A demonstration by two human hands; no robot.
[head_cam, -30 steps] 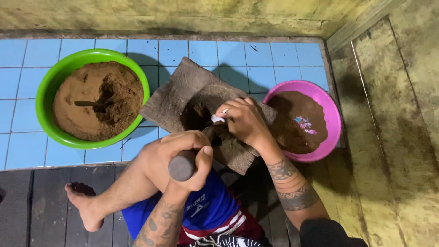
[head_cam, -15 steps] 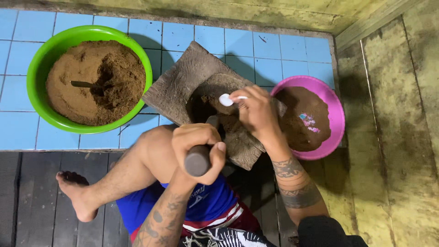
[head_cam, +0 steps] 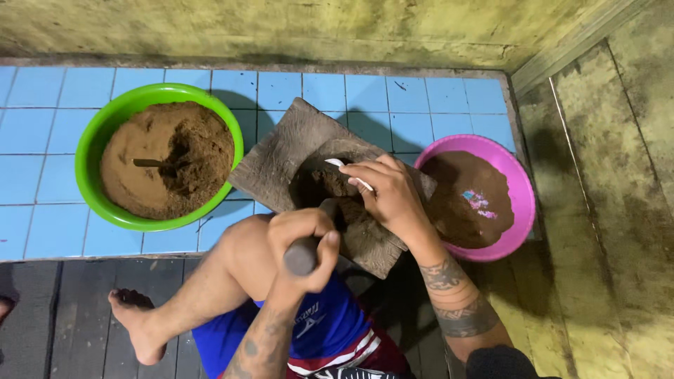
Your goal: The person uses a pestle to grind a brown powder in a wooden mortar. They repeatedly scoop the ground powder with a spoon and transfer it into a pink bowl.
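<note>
A rustic home food-preparation corner: a flat grey grinding stone point(head_cam: 309, 175) lies on a blue-tiled floor point(head_cam: 42, 140), stained yellowish wall point(head_cam: 281, 28) behind it, dark wooden planks point(head_cam: 63, 323) before it.

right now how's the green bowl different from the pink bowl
The green bowl holds a lighter, crumbly brown heap with a utensil handle sticking out; the pink bowl holds a darker, smoother, wetter-looking mass with no utensil in view. The green bowl stands to the left of the grinding stone, the pink bowl to its right. The green bowl looks larger. Both are round plastic bowls on the blue tiles.
</note>
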